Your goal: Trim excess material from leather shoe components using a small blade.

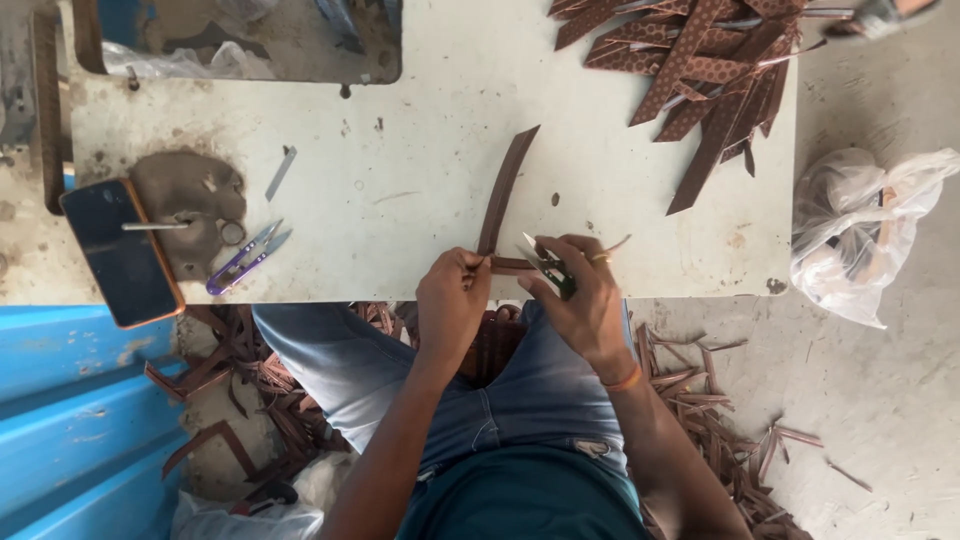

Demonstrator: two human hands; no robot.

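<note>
A long brown leather strap (505, 186) lies on the white worktable (420, 160), running from its middle toward the near edge. My left hand (452, 300) pinches the strap's near end at the table edge. My right hand (575, 290) grips small green-handled thread snips (548, 268), blades pointing at the strap end just beside my left fingers. An orange band circles my right wrist and a ring sits on one finger.
A heap of patterned brown straps (705, 70) lies at the table's far right. Purple snips (245, 258), a metal blade (281, 172) and a phone (120, 250) lie at the left. A plastic bag (865, 230) sits on the floor at right. Strap offcuts (720, 420) litter the floor.
</note>
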